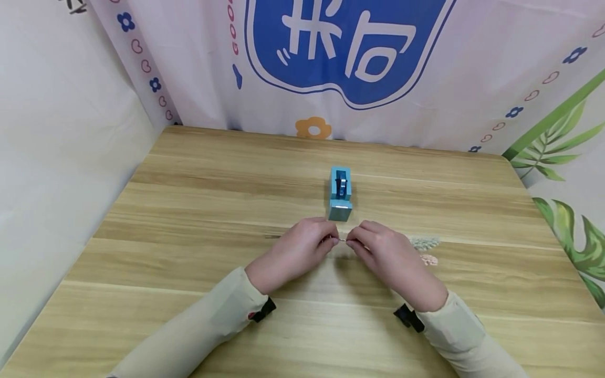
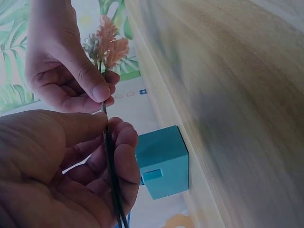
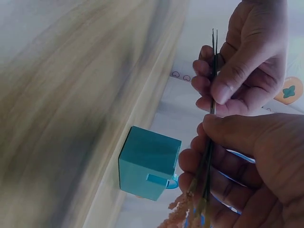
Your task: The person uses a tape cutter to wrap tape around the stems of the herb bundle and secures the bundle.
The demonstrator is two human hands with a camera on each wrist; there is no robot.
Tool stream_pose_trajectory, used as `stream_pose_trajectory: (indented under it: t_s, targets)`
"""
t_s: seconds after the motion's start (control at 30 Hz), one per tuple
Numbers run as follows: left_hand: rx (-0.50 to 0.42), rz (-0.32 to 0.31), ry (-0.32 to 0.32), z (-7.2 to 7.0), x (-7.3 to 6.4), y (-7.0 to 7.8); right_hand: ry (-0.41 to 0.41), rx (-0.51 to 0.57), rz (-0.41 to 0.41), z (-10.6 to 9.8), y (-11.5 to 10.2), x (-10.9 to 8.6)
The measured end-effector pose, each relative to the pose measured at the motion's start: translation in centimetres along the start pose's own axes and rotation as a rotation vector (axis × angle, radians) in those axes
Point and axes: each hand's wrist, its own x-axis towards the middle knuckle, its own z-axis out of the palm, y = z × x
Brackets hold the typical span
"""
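Between the thumb and fingers of my left hand [image 1: 300,248] are two thin dark stems [image 2: 112,175] lying side by side; their bare ends stick out to the left. The right hand [image 1: 389,258] pinches the same stems nearer the blossoms, thumb on top. Past the right hand show a pale grey-green flower head [image 1: 426,243] and a pink flower head [image 1: 429,260]. The fingertips of both hands are close together, and a short shiny, light stretch of stem [image 1: 342,240] shows between them. The stems are held above the table.
A blue tape dispenser [image 1: 340,210] stands on the wooden table [image 1: 227,184] just beyond the hands, near the fingertips. Behind the table's far edge hangs a printed cloth [image 1: 208,94], with a leaf-patterned cloth at the right.
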Motion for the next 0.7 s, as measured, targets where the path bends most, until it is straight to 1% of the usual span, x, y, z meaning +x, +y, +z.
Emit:
stream_pose_trajectory:
  t_s: [0.17,0.37,0.47,0.7]
  targets:
    - [0.013,0.032,-0.004,0.02,-0.01,-0.13,0.006,-0.006,0.0,0.05,0.01,-0.06]
    - [-0.033,0.004,0.008,0.06,0.12,-0.19,0.021,-0.004,0.008,-0.01,-0.03,-0.16]
    - [-0.035,0.001,0.01,0.13,0.19,-0.21,0.022,-0.001,0.016,-0.06,-0.05,-0.2]
    - [-0.055,-0.012,0.017,0.14,0.15,-0.22,0.007,-0.012,0.002,-0.06,-0.07,-0.25]
